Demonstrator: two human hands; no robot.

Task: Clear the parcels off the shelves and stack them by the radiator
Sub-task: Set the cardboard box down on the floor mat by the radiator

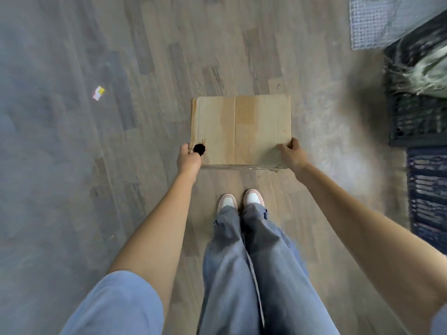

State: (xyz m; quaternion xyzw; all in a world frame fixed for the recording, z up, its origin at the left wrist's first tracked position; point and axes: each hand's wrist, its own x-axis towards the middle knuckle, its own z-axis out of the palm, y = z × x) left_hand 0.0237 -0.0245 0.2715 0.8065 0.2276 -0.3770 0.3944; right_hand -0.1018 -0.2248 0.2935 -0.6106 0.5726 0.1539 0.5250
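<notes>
the cardboard parcel (242,130) is held out level in front of the person, above the wooden floor (150,56) and just ahead of the pale pink-and-white shoes (240,200). its broad top face looks straight up at the camera, and its long axis runs left to right across the view, with the shorter sides pointing away from the body. the left hand (189,157) grips the near left corner, fingers curled round the edge beside a ragged dark hole (199,149) torn in the card. the right hand (291,153) grips the near right corner, thumb lying on the top face and fingers wrapped over the side.

the parcel's underside and far wall are hidden, so its depth cannot be judged. the fingers of both hands are mostly out of sight behind the box edges. at the right edge, dark slatted crates (418,122) are blurred and cut off by the frame, and something pale in the upper one is too smeared to name.

the parcel is plain brown, with a vertical seam down the middle, a darker tan band right of it, a frayed near edge and no label visible. a small white-and-yellow scrap (98,93) lies on the floor well to the left.
</notes>
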